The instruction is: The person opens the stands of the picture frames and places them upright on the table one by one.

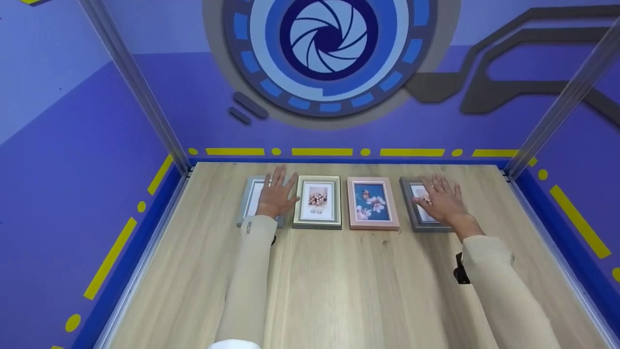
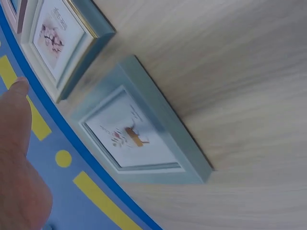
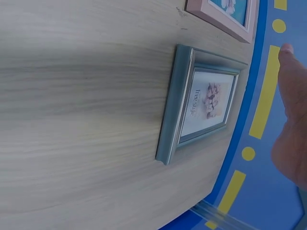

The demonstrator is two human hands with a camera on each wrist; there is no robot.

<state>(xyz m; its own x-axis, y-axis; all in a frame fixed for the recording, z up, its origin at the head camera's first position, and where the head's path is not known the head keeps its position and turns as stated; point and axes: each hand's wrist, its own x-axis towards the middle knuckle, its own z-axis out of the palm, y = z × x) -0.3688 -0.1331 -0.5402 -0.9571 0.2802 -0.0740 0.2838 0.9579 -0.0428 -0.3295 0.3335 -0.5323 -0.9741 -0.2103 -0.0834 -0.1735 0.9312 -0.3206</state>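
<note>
Several picture frames lie in a row near the back of the wooden table. My left hand (image 1: 277, 194), fingers spread, is over the leftmost one, a grey-blue picture frame (image 2: 144, 91) with a white print. Right of it lies a gold-edged picture frame (image 1: 317, 225) with a flower print, then a pink picture frame (image 1: 374, 225) with blossoms on blue. Over the rightmost, a dark grey picture frame (image 1: 411, 213), my right hand (image 1: 443, 201) is spread too, partly hiding its print. Both wrist views show these outer frames lying flat, with the hands above them.
The pale wooden table (image 1: 329, 291) is bounded by a purple-blue back wall (image 1: 184, 106) with yellow dashes and by side panels. Metal posts (image 1: 131, 77) stand at the back corners. Bare wood stretches in front of the row.
</note>
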